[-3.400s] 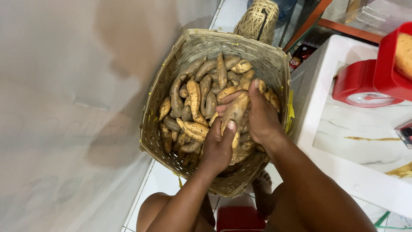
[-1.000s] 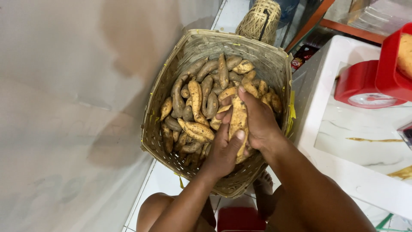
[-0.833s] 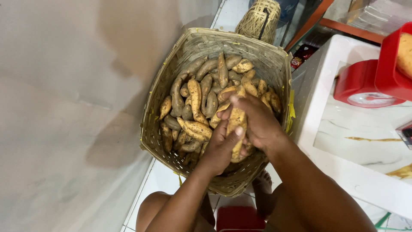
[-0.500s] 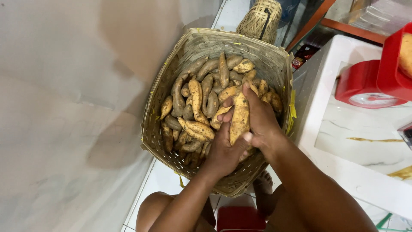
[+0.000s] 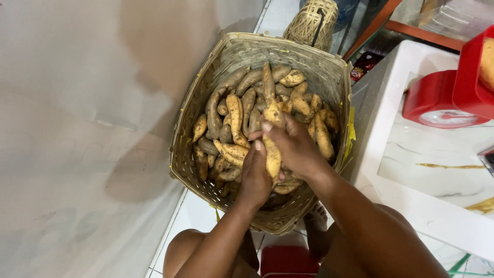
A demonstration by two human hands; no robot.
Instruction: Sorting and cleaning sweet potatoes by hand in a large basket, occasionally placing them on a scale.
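Observation:
A woven bamboo basket (image 5: 303, 56) on the tiled floor holds several yellow-brown sweet potatoes (image 5: 235, 116). Both my hands grip one long sweet potato (image 5: 271, 154) just above the heap. My left hand (image 5: 256, 177) wraps its lower end from the left. My right hand (image 5: 294, 146) clasps it from the right, with the fingertips curled over its upper part.
A pale wall (image 5: 77, 128) stands close on the left. A white marble-topped counter (image 5: 432, 164) on the right carries a red kitchen scale (image 5: 447, 100). A small woven basket (image 5: 311, 23) stands behind the big one. A red stool (image 5: 288, 260) shows between my knees.
My hands have turned the long sweet potato between them; my right hand's fingers have shifted up over its upper part. The basket has not moved.

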